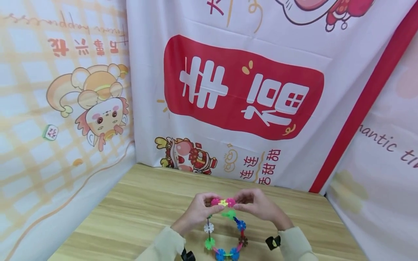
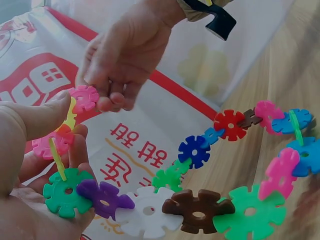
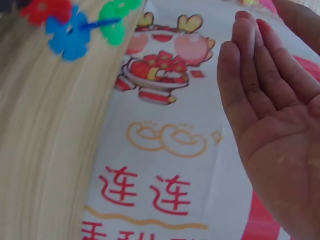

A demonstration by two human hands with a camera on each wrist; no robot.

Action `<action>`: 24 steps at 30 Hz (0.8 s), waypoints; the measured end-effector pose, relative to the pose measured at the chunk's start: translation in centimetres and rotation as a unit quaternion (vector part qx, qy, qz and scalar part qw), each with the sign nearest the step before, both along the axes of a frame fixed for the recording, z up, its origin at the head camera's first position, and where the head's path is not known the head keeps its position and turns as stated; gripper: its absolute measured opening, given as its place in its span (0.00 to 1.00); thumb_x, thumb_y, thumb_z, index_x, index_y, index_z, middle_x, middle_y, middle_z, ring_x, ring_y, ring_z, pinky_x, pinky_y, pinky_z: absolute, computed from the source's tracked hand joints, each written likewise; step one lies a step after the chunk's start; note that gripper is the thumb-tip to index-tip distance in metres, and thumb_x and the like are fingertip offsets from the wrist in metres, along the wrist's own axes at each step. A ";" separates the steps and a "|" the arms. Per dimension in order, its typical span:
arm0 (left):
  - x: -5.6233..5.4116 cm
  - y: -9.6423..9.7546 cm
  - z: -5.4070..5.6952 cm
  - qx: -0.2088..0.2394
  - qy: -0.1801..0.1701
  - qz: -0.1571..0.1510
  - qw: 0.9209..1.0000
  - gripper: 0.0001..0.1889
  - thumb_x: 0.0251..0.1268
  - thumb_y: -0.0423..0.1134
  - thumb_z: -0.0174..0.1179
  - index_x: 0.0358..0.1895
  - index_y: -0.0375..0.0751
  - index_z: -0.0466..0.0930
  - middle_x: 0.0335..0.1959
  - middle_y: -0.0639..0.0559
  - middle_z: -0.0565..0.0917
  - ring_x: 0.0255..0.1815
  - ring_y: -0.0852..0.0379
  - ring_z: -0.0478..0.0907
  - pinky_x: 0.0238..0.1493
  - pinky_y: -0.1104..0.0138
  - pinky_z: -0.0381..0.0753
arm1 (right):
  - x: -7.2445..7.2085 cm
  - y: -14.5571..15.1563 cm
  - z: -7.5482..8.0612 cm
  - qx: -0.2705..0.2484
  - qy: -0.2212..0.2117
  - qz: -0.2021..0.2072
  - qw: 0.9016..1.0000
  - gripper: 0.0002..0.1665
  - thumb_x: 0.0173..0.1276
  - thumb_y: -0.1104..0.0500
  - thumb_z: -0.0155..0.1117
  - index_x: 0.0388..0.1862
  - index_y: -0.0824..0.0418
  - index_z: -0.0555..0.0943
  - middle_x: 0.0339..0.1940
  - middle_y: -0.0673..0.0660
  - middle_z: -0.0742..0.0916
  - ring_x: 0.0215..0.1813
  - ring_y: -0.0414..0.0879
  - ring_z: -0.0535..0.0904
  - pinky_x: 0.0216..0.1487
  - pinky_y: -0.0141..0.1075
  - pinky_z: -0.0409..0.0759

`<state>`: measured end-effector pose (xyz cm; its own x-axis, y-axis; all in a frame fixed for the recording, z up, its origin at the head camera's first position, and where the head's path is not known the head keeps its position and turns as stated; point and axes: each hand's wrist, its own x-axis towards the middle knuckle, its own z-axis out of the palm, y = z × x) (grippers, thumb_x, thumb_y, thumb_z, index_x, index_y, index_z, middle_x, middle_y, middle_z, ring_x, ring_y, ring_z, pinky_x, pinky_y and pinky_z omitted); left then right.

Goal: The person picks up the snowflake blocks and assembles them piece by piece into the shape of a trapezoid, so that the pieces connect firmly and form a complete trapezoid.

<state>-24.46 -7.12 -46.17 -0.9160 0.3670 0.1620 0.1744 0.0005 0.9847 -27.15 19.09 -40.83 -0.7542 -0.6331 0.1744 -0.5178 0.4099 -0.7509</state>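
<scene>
My left hand (image 1: 200, 211) pinches the end of a chain of notched plastic snowflake discs, its thumb over a yellow disc (image 2: 70, 116) and a pink disc (image 2: 52, 144). At the far side of that end, a second pink disc (image 2: 84, 98) sits between the thumb and fingertips of my right hand (image 1: 261, 207). In the left wrist view the chain hangs in a loop from the left hand: a green disc (image 2: 68, 192), purple disc (image 2: 105, 199), white disc (image 2: 149, 211) and brown disc (image 2: 199, 211) come first. The loop's other end is a light green disc (image 2: 171, 176). The right wrist view hides the right thumb.
A wood-grain table (image 1: 130, 221) lies under the hands and chain. Printed cloth hangs behind as a back wall (image 1: 147, 108), with more cloth at the left side (image 1: 29, 152) and right side (image 1: 375, 174). Black bands (image 1: 273, 242) circle both wrists.
</scene>
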 end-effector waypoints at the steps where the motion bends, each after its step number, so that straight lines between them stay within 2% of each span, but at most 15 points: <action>1: -0.1 0.0 0.0 0.000 0.000 0.000 1.000 0.22 0.68 0.46 0.73 0.61 0.39 0.84 0.48 0.47 0.90 0.45 0.56 0.87 0.50 0.64 0.89 | -0.4 0.3 -0.2 0.006 -0.011 0.004 1.000 0.10 0.73 0.55 0.73 0.49 0.58 0.88 0.43 0.58 0.91 0.43 0.49 0.89 0.46 0.32 0.89; 5: -0.1 0.0 0.0 -0.002 -0.001 0.008 1.000 0.22 0.69 0.44 0.72 0.61 0.38 0.84 0.49 0.47 0.90 0.46 0.55 0.87 0.52 0.62 0.89 | -1.8 0.7 -2.2 0.048 -0.027 0.008 0.998 0.12 0.77 0.54 0.68 0.53 0.58 0.87 0.46 0.58 0.92 0.46 0.50 0.89 0.47 0.31 0.88; 10: -0.1 0.0 -0.2 -0.002 -0.006 0.008 1.000 0.22 0.69 0.45 0.72 0.60 0.39 0.84 0.48 0.48 0.89 0.45 0.55 0.86 0.51 0.63 0.89 | -3.1 0.2 -5.5 0.100 -0.045 -0.001 0.994 0.15 0.79 0.47 0.66 0.54 0.54 0.88 0.45 0.50 0.92 0.45 0.41 0.87 0.48 0.32 0.86; 14: 0.0 0.0 -0.4 0.001 -0.010 0.007 1.000 0.23 0.69 0.45 0.72 0.61 0.37 0.83 0.47 0.49 0.89 0.45 0.56 0.85 0.49 0.65 0.88 | -3.6 -0.6 -7.3 0.098 -0.108 0.020 0.989 0.17 0.78 0.45 0.66 0.54 0.53 0.89 0.43 0.51 0.92 0.42 0.41 0.84 0.46 0.34 0.84; 19: -0.1 0.0 -0.4 0.004 -0.008 0.011 1.000 0.24 0.69 0.45 0.72 0.62 0.38 0.83 0.50 0.49 0.89 0.46 0.56 0.86 0.49 0.67 0.88 | -3.9 -1.2 -8.1 0.069 -0.154 0.038 0.985 0.17 0.78 0.45 0.66 0.49 0.55 0.91 0.42 0.56 0.93 0.41 0.45 0.85 0.45 0.35 0.83; 24: -0.3 0.0 -0.5 0.006 -0.002 0.014 1.000 0.22 0.68 0.45 0.73 0.62 0.44 0.83 0.55 0.46 0.89 0.50 0.55 0.86 0.54 0.64 0.89 | -4.0 -1.2 -8.1 0.040 -0.160 0.028 0.986 0.15 0.78 0.47 0.67 0.49 0.55 0.91 0.44 0.56 0.94 0.46 0.51 0.88 0.48 0.37 0.85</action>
<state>-24.72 -7.16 -46.66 -0.9266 0.3387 0.1633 0.1714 -0.0062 0.9852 -31.13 17.94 -48.94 -0.7257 -0.6779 -0.1176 -0.2841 0.4509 -0.8462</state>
